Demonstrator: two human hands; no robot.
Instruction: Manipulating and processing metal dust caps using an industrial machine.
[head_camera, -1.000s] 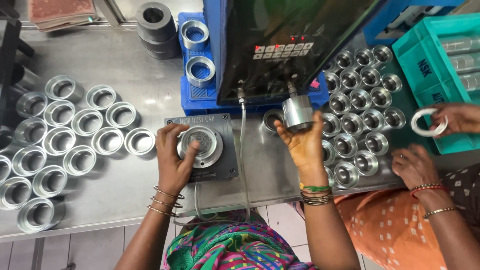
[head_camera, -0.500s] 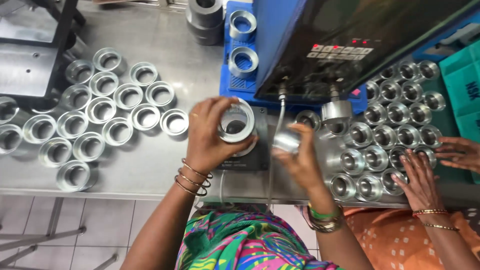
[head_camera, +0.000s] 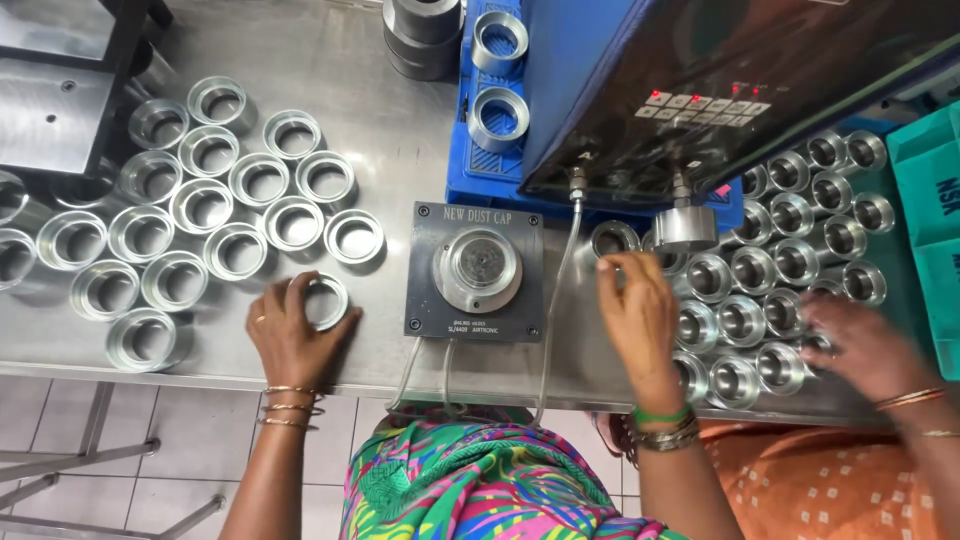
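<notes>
My left hand (head_camera: 292, 335) rests on the steel table (head_camera: 400, 150) with its fingers around a shiny metal ring (head_camera: 325, 300), set down beside a cluster of like rings (head_camera: 215, 205). My right hand (head_camera: 640, 305) reaches over the near edge of a second group of metal rings (head_camera: 775, 260), fingertips touching a ring (head_camera: 612, 240) next to the grey fixture plate (head_camera: 476, 272). The round seat (head_camera: 478, 268) on that plate holds no ring.
A blue-and-black press machine (head_camera: 700, 80) overhangs the table, with a metal plunger (head_camera: 684, 225) and a hose. Two rings sit on its blue base (head_camera: 497, 105). Another person's hand (head_camera: 860, 345) lies on the right-hand rings. A teal crate (head_camera: 930, 230) stands far right.
My left hand carried the ring from above the fixture down to the left and set it on the table. My right hand moved to the rings on the right.
</notes>
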